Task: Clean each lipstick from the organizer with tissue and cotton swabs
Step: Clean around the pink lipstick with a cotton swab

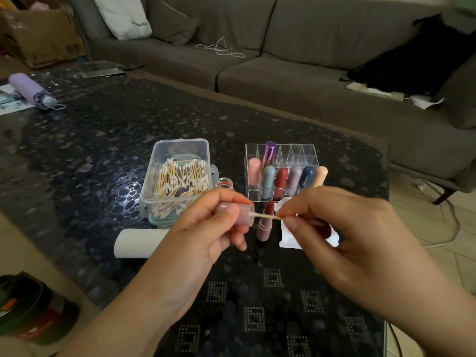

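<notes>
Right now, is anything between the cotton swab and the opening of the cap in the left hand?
Nothing visible. The right hand pinches the cotton swab, whose white tip already sits at the mouth of the pink cap gripped by the left hand. The uncapped lipstick stands behind, on the table.

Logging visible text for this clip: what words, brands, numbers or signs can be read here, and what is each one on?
"STARBUCKS": on the white bag leaning on the sofa, small and only just readable.
Gold script on the dark blue lipstick in the organizer: too blurred to read.
Dark printed marks on the cardboard box: too small to read.
Printed paper at the table's left edge: no readable words.
</notes>
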Demonstrator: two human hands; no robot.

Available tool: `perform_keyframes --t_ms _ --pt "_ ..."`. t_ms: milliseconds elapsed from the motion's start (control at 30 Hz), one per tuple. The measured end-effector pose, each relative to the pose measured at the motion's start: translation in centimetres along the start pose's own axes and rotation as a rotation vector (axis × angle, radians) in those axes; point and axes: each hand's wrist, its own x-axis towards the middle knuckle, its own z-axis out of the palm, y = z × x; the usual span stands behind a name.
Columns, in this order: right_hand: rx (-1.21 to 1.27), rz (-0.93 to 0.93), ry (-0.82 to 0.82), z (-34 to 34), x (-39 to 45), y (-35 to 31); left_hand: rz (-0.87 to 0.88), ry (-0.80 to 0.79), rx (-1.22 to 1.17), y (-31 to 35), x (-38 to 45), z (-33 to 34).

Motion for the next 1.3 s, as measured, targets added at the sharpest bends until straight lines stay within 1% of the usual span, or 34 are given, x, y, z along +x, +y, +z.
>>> perform_keyframes --t_ms 67,100,167,267,333,367,500,667,733,767,867,933,1033,1133,1200,1300 --pt "0.050 0.031 -0.022 0.2 0.0 0.0 -0.011 0.031 0.012 0.0 0.1 0.0" --pt "0.084 0.082 -0.023 0.2 0.0 0.3 -0.018 0.064 0.028 0.0 0.2 0.0" --pt "0.154 0.257 -0.043 0.4 0.0 1.2 -0.048 0.167 0.099 -0.3 0.5 -0.1" --pt "0.168 0.504 -0.226 1.2 -0.3 3.3 -0.095 0.277 0.261 -0.6 0.9 -0.4" --pt "0.134 0.601 -0.346 2.2 -0.7 4.3 -0.108 0.289 0.334 -0.8 0.9 -0.6" --pt "0.120 0.635 -0.378 2.7 -0.9 4.6 -0.115 0.294 0.360 -0.9 1.0 -0.7" --pt "0.077 0.690 -0.417 4.7 -1.3 5.1 -0.113 0.295 0.468 -1.6 1.3 -1.0" --pt "-0.063 0.644 -0.475 6.0 -1.2 5.3 -0.074 0.212 0.590 -2.2 1.3 -1.1" --pt "-0.072 0.635 -0.454 6.0 -1.0 5.2 -0.061 0.203 0.614 -2.3 1.3 -1.1" --pt "-0.055 0.642 -0.411 5.8 -0.9 5.2 -0.061 0.206 0.623 -2.3 1.3 -1.1" --pt "0.052 0.674 -0.185 5.6 -0.5 5.2 -0.057 0.203 0.645 -2.3 1.3 -1.0" --pt "0.126 0.695 -0.112 5.8 -0.1 5.1 -0.050 0.201 0.594 -2.4 1.4 -0.7" --pt "0.238 0.715 -0.132 6.6 0.4 4.9 -0.079 0.199 0.538 -2.4 1.4 -0.2" --pt "0.321 0.651 -0.107 7.1 0.9 4.7 -0.074 0.188 0.528 -2.5 1.3 0.0" --pt "0.379 0.645 -0.075 6.9 1.1 4.5 -0.080 0.183 0.571 -2.4 1.3 0.0" --pt "0.511 0.688 -0.053 5.5 1.5 4.1 -0.109 0.187 0.655 -2.3 1.3 -0.1"
